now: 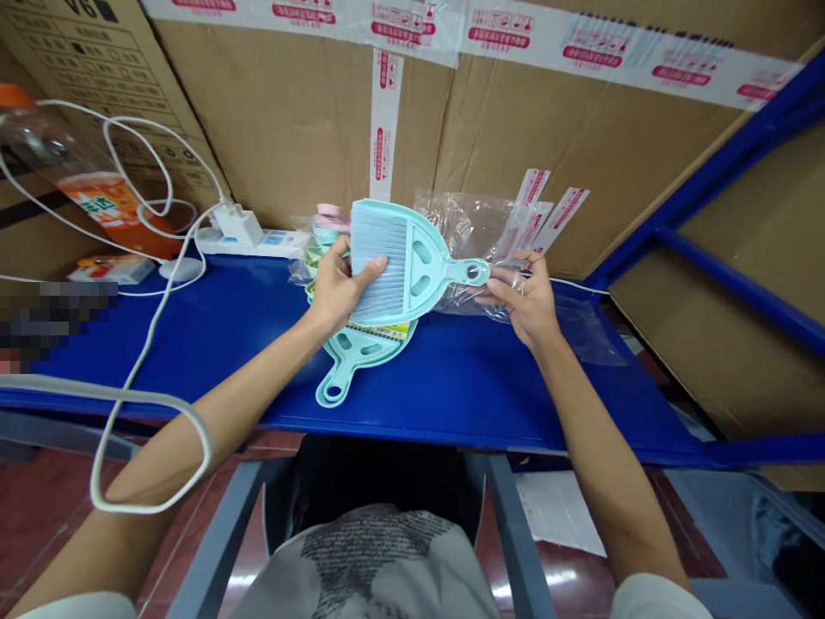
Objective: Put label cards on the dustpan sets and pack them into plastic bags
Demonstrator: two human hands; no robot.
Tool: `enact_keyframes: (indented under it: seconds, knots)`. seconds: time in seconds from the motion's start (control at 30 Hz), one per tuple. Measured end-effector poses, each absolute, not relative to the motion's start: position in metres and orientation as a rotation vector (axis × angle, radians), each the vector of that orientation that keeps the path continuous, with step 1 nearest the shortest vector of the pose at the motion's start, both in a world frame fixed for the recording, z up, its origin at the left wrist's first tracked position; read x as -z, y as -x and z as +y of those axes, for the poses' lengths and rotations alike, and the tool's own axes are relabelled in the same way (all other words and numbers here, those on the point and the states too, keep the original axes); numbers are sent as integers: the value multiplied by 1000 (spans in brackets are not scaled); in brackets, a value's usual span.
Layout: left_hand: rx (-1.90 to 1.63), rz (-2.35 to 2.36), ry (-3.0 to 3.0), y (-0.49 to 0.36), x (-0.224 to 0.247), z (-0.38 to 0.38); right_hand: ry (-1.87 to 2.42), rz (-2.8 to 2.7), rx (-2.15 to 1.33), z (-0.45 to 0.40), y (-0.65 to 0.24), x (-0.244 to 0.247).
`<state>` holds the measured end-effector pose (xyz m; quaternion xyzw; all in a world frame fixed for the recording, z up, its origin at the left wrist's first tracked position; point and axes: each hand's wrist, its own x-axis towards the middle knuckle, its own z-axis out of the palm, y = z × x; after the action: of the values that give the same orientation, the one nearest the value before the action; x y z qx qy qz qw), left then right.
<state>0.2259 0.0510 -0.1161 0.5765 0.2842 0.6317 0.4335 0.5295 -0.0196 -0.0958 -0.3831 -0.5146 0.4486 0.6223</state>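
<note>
My left hand is closed on the bristle end of a mint-green dustpan and brush set, thumb over the grey-blue bristles. The set is raised above the blue table, its handle turned right. By the handle's tip, my right hand pinches a clear plastic bag; whether it also touches the handle is hard to see. Beneath lies another mint dustpan and brush set, handle toward me, with a yellow-green label on it. Behind my left hand, pink and green plastic pieces are partly hidden.
Big cardboard boxes wall off the back of the blue table. A power strip, white cable and orange drink bottle stand left. Tape strips hang at right beside a blue metal frame.
</note>
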Motion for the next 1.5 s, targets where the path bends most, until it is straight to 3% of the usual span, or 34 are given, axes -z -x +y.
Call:
enact_keyframes:
  seconds: [0.73, 0.97, 1.5]
  knots:
    - [-1476, 759, -1360, -233, 111, 28, 948, -1264, -1072, -27, -497, 107]
    - [-1235, 638, -1253, -228, 108, 30, 1001, -1236, -1113, -29, -494, 105]
    - [-1461, 653, -1197, -222, 106, 45, 991, -1153, -1018, -29, -511, 93]
